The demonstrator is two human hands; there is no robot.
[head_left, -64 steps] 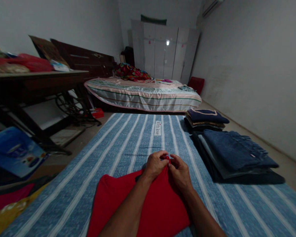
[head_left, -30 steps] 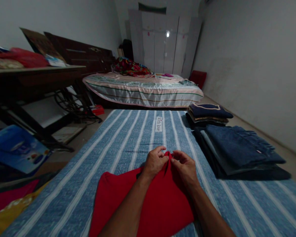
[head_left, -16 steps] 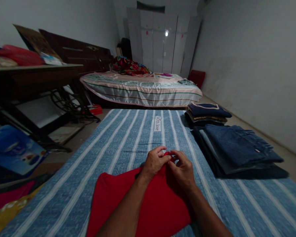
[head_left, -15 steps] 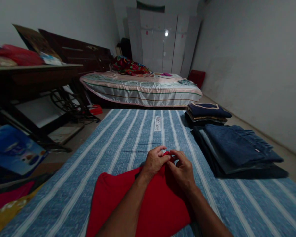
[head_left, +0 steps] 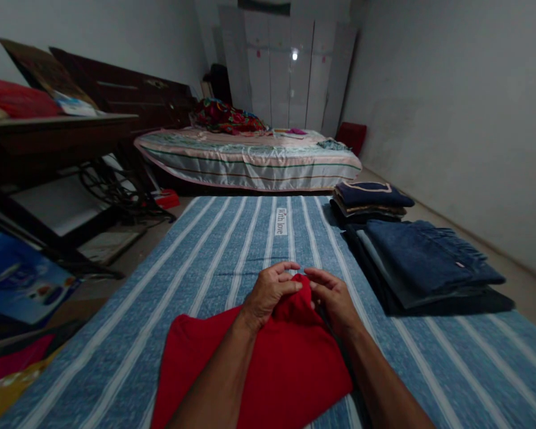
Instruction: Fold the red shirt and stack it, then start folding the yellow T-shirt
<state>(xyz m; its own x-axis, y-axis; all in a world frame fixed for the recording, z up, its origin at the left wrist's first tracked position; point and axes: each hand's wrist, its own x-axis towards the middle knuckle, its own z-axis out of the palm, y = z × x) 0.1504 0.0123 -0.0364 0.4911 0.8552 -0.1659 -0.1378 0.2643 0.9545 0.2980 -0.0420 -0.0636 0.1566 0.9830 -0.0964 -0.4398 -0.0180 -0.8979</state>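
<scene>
A red garment (head_left: 290, 369) lies partly folded on a blue-and-white striped cloth (head_left: 129, 333), close to me. At its far edge, a peak of the fabric is raised. My left hand (head_left: 268, 292) pinches this peak between thumb and fingers from the left. From the right, my right hand (head_left: 335, 298) grips the same bit of fabric, its index finger stretched toward the left fingertips. My forearms cross over the garment and hide parts of it. Something dark shows along its right side, under my right forearm.
Folded jeans (head_left: 424, 256) are stacked at the right edge, with a smaller pile of folded clothes (head_left: 370, 199) behind them. Beyond the striped surface stands a bed (head_left: 250, 161). A sewing-machine table (head_left: 71, 122) and a blue box (head_left: 22, 277) are on the left.
The pinched part of the red garment is raised higher and shows more between my hands. My hands have parted slightly. The whole view has shifted a little.
</scene>
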